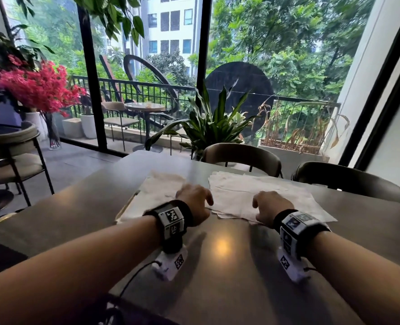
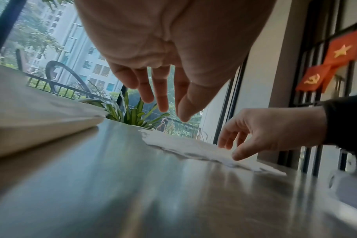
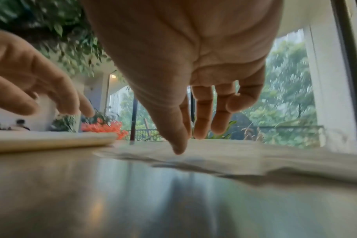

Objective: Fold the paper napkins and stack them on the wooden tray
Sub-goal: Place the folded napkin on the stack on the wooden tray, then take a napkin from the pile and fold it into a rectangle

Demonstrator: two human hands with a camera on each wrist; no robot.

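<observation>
1. Unfolded paper napkins (image 1: 260, 195) lie loose on the tabletop (image 1: 217, 266), beside the wooden tray (image 1: 124, 207).
2. Left hand (image 1: 194, 198) and right hand (image 1: 271, 205) hover, grip relaxed, empty.
3. Risk: pinching several thin sheets together.

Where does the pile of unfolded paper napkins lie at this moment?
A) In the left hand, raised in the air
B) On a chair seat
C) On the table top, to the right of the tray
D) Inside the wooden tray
C: the unfolded paper napkins lie flat on the table, to the right of the wooden tray, with the right hand at their near edge.
</observation>
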